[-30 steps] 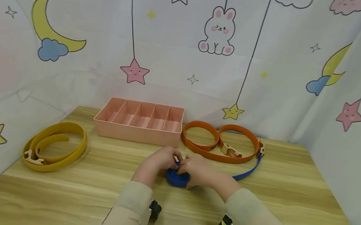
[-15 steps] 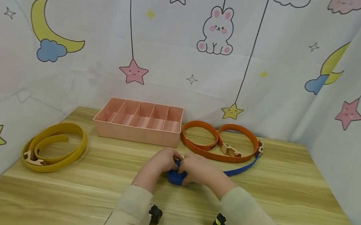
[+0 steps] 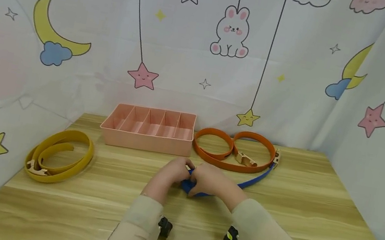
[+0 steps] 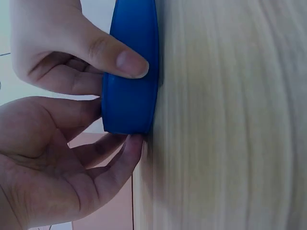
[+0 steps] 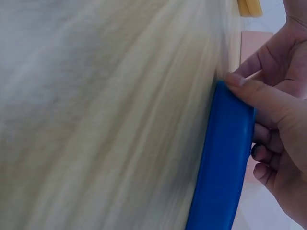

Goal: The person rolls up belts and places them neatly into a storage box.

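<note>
Pinching the rolled blue belt (image 4: 127, 104), my right hand (image 3: 213, 180) and left hand (image 3: 174, 169) are together at twelve o'clock, and I see its loose part run toward two o'clock, beside the orange belt (image 3: 236, 168).

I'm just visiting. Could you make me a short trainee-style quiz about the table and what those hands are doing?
1. How many compartments does the pink tray have?
2. True or false: the yellow belt lies inside the pink tray.
3. Which colour of belt is being handled? a) orange b) yellow c) blue

Key:
1. Five.
2. False; the yellow belt lies on the table.
3. c; the left hand and right hand are both at the blue belt.
</note>
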